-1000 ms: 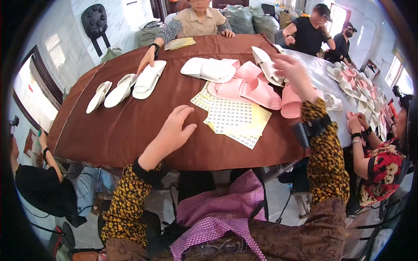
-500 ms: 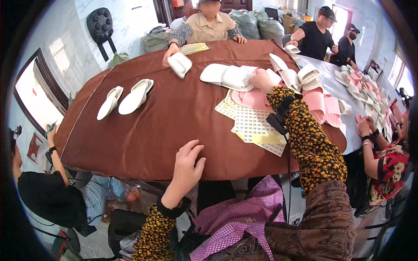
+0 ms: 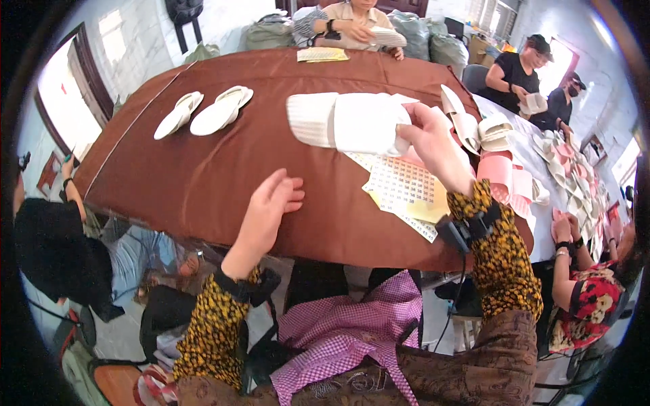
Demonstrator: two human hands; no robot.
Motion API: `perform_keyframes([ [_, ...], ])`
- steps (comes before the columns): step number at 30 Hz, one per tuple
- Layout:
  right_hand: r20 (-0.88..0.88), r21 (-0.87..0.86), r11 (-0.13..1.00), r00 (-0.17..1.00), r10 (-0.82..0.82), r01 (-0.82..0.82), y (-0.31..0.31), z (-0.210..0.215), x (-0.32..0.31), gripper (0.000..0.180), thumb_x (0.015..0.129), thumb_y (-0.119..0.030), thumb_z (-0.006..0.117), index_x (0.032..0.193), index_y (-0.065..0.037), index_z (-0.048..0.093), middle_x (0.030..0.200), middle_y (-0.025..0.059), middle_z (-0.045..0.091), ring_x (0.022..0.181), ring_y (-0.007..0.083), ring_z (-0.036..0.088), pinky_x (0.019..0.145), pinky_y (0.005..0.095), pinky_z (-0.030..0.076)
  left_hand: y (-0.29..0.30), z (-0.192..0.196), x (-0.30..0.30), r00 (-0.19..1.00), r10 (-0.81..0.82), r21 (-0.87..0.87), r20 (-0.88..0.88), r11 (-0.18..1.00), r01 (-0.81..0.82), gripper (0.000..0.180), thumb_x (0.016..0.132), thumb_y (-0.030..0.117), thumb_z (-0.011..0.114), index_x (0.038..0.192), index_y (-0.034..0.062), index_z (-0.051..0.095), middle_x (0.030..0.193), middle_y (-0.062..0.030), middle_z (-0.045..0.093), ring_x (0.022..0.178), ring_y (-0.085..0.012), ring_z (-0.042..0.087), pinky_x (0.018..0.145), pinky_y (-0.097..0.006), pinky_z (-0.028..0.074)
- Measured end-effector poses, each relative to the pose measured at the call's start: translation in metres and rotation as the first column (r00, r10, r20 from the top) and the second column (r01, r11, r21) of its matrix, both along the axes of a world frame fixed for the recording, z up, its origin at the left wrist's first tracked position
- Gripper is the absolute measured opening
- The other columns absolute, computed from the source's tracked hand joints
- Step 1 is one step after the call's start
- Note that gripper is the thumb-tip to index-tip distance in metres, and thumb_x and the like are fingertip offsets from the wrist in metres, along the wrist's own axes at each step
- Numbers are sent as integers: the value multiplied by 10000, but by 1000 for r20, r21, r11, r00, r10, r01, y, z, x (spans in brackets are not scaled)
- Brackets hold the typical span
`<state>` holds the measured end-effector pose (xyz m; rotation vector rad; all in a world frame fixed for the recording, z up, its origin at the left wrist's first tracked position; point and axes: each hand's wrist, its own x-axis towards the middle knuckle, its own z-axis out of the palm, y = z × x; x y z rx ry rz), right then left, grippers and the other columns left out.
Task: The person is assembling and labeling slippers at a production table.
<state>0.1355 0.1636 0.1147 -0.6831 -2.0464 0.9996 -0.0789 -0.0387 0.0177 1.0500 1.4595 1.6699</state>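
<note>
My right hand (image 3: 440, 145) is closed on one end of a white slipper (image 3: 365, 122), lifted above the right half of the brown table. Its ridged end points left, and a wide smooth band lies nearer my fingers. Below it are yellow-and-white sticker sheets (image 3: 406, 189), partly hidden by the slipper and hand. Over the table's near middle, my left hand (image 3: 267, 203) is empty, fingers apart and slightly bent. Two white slippers, one narrow-looking (image 3: 179, 116) and one broader-looking (image 3: 222, 112), lie at the far left.
Pink slippers (image 3: 495, 177) and more white slippers (image 3: 463, 128) lie to the right. A silvery table beyond holds a slipper heap (image 3: 569, 159). Across the brown table (image 3: 257, 145), a person (image 3: 352, 27) handles a white slipper near another sticker sheet (image 3: 322, 54). Other people work on both sides.
My right hand has raised the white slipper off the pile and brought it nearer. My left hand has shifted left and farther over the table. The person opposite has drawn their slipper back.
</note>
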Motion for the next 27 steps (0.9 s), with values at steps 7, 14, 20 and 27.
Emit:
perform_keyframes([
  [7,321,754,523,917,236,-398,-105,-4,46,361,731,-19,582,1091,-46,573,959,120,521,904,306,553,773,383,483,8,20,18,809,-195,222,555,972,82,597,978,512,386,1325,27,414,1310,-128,506,1177,-261,519,968,-464,430],
  [14,406,799,401,894,189,-448,-114,-6,72,367,723,-111,582,1080,-24,566,949,98,496,852,258,523,766,363,476,7,20,21,702,-125,144,701,989,32,460,1011,369,328,1316,43,441,1328,-122,510,1229,-273,482,1015,-462,395],
  [20,391,837,336,902,185,-432,-116,-13,88,366,721,-137,586,1072,-31,582,960,98,498,861,249,529,777,362,472,15,8,12,689,-38,77,723,997,-26,415,1017,279,295,1310,30,450,1307,-134,533,1196,-292,518,1001,-459,429],
  [27,41,890,453,999,24,-47,-100,8,129,286,692,-25,622,976,-36,642,888,101,553,831,270,569,683,337,480,14,14,-9,764,83,18,640,992,-123,407,1021,250,292,1313,4,433,1299,-158,530,1189,-310,526,978,-525,440],
])
